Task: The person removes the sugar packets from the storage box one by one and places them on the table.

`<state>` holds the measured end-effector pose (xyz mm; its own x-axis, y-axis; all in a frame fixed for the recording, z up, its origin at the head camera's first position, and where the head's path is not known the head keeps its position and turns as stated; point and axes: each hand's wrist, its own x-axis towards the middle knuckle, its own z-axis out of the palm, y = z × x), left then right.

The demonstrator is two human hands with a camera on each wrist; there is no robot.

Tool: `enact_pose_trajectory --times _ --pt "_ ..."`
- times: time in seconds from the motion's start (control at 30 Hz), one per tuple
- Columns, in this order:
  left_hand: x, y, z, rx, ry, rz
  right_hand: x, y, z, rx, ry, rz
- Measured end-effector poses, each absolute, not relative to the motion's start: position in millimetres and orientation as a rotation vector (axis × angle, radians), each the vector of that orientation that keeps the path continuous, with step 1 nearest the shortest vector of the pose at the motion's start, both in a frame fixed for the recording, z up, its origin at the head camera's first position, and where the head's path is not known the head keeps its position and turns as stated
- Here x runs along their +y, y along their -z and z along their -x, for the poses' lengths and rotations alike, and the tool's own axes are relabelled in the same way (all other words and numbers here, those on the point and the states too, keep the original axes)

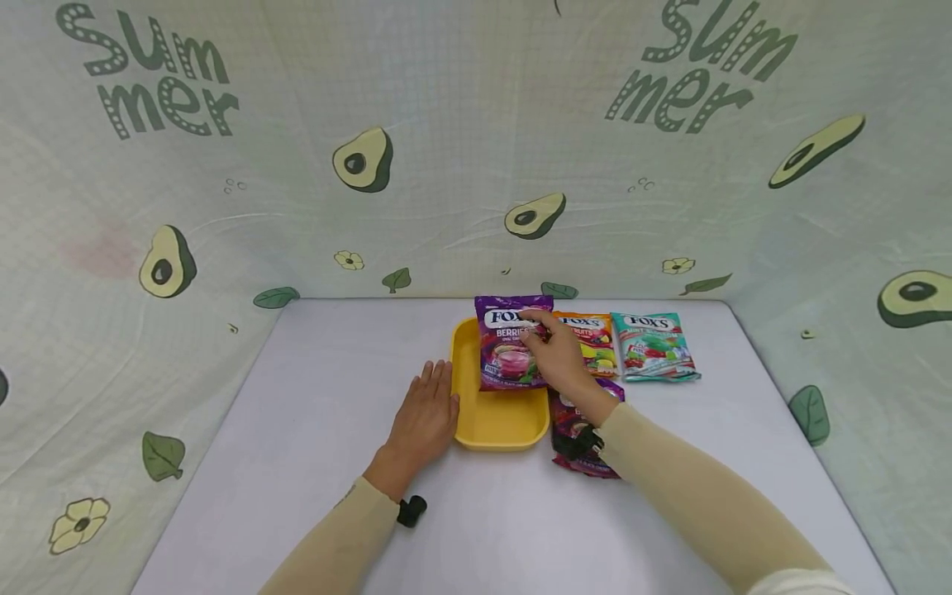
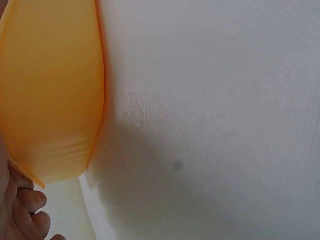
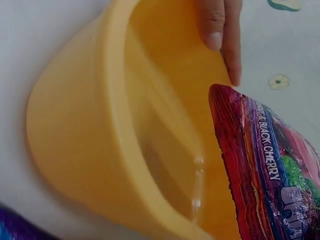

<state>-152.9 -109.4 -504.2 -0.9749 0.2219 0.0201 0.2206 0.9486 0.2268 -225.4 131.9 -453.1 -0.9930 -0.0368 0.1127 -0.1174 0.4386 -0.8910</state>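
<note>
My right hand pinches a purple Fox's Berries candy bag by its right side, fingers over its front. The bag is upright over the far part of a yellow plastic basin. In the right wrist view, the lower edge of the candy bag hangs over the basin's inside. My left hand lies with straight fingers along the basin's left side. Its fingers show by the basin's wall in the left wrist view.
Right of the basin, a second purple candy bag lies partly hidden under my right wrist. Behind it are an orange Fox's Fruits bag and a teal Fox's mint bag. A printed cloth walls the white table.
</note>
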Motion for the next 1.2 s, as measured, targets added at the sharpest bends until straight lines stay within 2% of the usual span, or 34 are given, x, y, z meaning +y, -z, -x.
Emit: enact_pose_trajectory --times 0.7,1.2 --pt "-111 503 153 3.077 -0.324 -0.388 228 446 208 -2.564 -1.454 -0.168" --pt "-109 497 152 3.055 -0.351 -0.366 321 443 172 -2.627 -1.433 -0.019"
